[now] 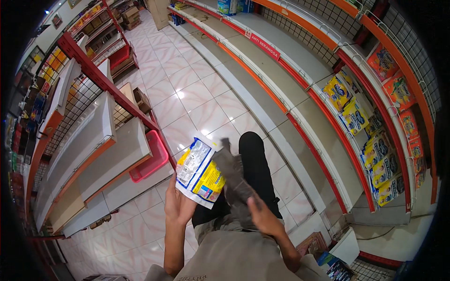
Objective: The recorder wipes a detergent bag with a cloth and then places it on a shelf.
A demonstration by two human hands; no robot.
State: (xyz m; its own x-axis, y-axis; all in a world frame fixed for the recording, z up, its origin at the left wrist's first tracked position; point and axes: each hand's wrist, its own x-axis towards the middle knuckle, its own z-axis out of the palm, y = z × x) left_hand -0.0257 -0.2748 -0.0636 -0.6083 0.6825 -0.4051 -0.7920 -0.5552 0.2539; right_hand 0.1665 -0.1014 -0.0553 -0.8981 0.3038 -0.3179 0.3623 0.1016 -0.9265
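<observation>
My left hand (181, 202) holds a yellow, white and blue plastic packet (200, 172) from below and the left side, its printed back turned up towards me. In my right hand (263, 216) is a dark grey-brown cloth (237, 182), bunched at the grip and blurred. The cloth's far end lies over or right beside the packet's right edge; whether it touches cannot be told. Both hands are above my lap, with my dark-trousered knee (253, 151) just beyond the cloth.
Curved shelves with red and orange edges (295, 75) run along the right, bearing yellow diaper packs (355, 116) and orange packs (399, 91). A white shelf rack (116, 140) stands left, with a pink plastic basket (153, 158) by it. Cardboard boxes (132, 17) stand at the aisle's far end.
</observation>
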